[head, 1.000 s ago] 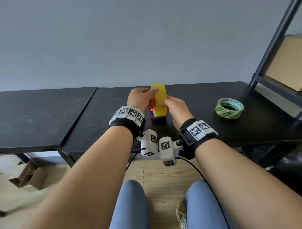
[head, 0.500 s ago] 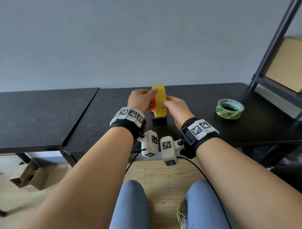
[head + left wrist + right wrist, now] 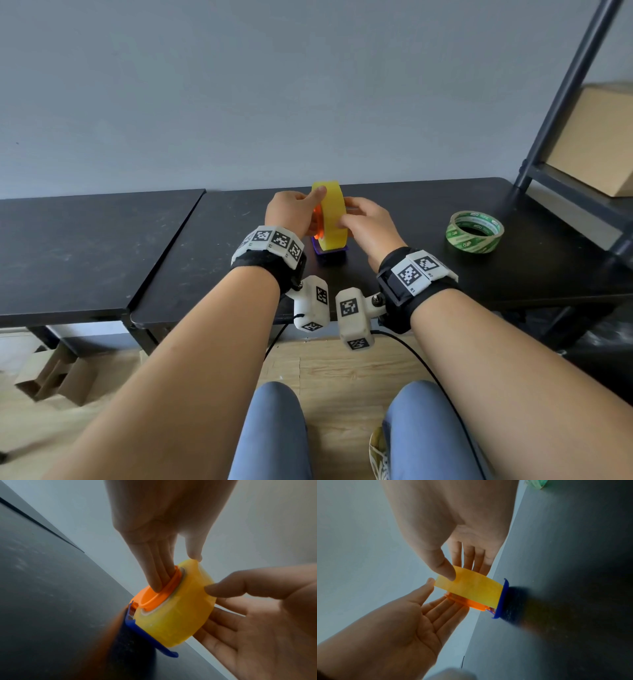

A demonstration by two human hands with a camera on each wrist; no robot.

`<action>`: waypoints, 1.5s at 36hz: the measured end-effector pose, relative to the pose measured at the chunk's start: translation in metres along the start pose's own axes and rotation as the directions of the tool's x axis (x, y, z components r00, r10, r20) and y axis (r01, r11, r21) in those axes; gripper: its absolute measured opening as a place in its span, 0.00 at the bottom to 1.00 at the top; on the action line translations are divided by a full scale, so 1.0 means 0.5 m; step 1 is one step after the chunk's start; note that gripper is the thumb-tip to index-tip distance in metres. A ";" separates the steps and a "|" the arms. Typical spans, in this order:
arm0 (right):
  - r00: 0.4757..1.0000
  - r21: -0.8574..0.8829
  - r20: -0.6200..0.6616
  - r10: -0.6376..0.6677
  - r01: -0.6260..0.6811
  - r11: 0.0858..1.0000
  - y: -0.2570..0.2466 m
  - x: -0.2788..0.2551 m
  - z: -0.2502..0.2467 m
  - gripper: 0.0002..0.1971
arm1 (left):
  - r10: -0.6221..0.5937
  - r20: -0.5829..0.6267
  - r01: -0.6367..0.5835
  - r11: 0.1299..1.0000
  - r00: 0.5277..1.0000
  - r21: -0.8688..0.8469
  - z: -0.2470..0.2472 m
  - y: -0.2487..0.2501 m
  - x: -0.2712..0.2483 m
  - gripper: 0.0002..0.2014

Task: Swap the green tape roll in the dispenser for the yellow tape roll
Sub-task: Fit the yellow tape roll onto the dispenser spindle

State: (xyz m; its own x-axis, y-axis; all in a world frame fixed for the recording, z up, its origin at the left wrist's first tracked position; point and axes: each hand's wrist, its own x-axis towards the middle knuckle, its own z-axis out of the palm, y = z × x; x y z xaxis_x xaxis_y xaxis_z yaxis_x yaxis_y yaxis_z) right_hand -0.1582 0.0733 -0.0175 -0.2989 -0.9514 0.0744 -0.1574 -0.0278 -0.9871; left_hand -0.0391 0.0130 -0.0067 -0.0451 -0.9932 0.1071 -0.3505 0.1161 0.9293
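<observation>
While seated at the right-hand black table (image 3: 212,246), holds the yellow tape roll (image 3: 330,212) (image 3: 175,615) (image 3: 474,588) on edge between both hands, near the table's left end and toward its far side. Has it threaded on the orange hub of the dispenser (image 3: 330,251) (image 3: 149,635) (image 3: 502,597), with the dispenser's blue base flat on the tabletop directly beneath.

Works the left hand (image 3: 291,214) (image 3: 163,513) (image 3: 393,628) from the roll's left side: pushes straight fingers (image 3: 154,574) into the hollow of the orange hub and sets the thumb tip on the top of the roll's rim, so pinches hub and roll between them.

Works the right hand (image 3: 368,226) (image 3: 265,608) (image 3: 453,513) from the right side: lays straight fingers along the roll's right face and presses the thumb on the outer yellow band, so clasps the roll too.

Leaves no gap between either hand and the roll; brackets it left and right, wrists near and fingers pointing far.

Cannot tell from any view how deep on the hub the roll sits.

Has the green tape roll (image 3: 474,231) lying flat on the same table, well apart to the right of both hands, close to the dark shelf rack (image 3: 565,85) that carries a cardboard box (image 3: 596,144). Shows it only as a blurred green patch at the top edge of the right wrist view.

Has a second black table (image 3: 85,246) butted against the left.
</observation>
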 end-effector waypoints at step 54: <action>0.906 -0.414 -0.115 -0.407 0.329 0.849 -0.007 0.023 -0.001 0.10 | 0.042 0.294 -0.076 0.992 0.955 0.105 -0.037 -0.024 -0.024 0.17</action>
State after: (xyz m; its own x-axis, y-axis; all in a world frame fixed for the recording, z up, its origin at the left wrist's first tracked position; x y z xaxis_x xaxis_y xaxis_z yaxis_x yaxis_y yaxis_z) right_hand -0.1616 0.0627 -0.0133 -0.3149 -0.8154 0.4858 -0.6214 -0.2098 -0.7549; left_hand -0.0172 0.0233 -0.0129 -0.3332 -0.9421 0.0371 -0.4420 0.1908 0.8765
